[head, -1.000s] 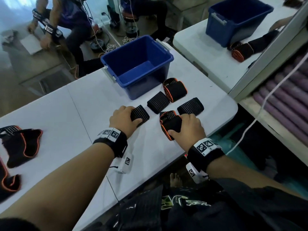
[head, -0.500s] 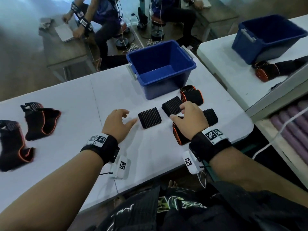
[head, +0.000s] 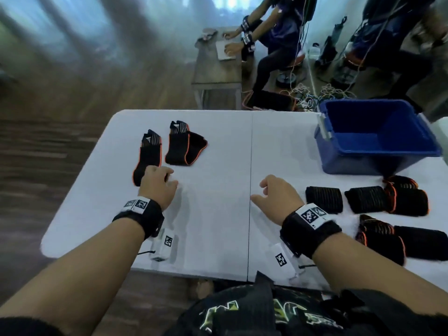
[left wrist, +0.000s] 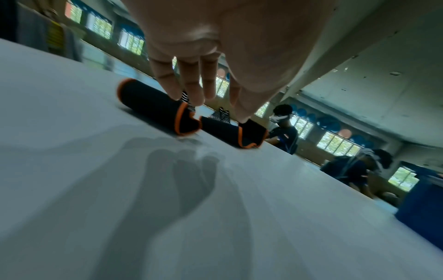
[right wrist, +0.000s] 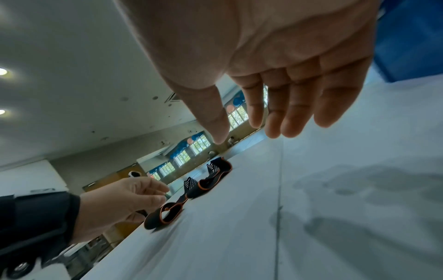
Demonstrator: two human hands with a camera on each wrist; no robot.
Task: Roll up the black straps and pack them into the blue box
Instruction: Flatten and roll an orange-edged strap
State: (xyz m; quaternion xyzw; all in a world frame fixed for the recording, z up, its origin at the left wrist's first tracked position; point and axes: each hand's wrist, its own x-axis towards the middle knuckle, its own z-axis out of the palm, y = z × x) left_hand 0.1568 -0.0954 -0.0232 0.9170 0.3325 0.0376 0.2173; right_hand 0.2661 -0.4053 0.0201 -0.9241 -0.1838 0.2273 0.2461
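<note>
My left hand hovers over the near end of an unrolled strap, fingers loosely extended and holding nothing; the left wrist view shows the fingertips just above the fabric, and I cannot tell whether they touch it. My right hand hangs above the bare middle of the white surface, fingers relaxed and slightly spread, empty. I judge it is crossing over to help start the next roll.

To my right, near the front edge, the finished rolls lie in a loose cluster: short, fat cylinders of ribbed black elastic, some showing an orange-piped edge. They sit close beside the blue box, probably staged there so they can go in together; none is in it that I can see.

Farther out on my left, the second unrolled strap lies folded flat beside the first, both soft black webbing trimmed in orange, each with a striped black-and-white tab at the far end. The box, hard glossy plastic with a pale handle, stands open at the far right corner.

Beyond the surface, other people sit at a small wooden desk.
</note>
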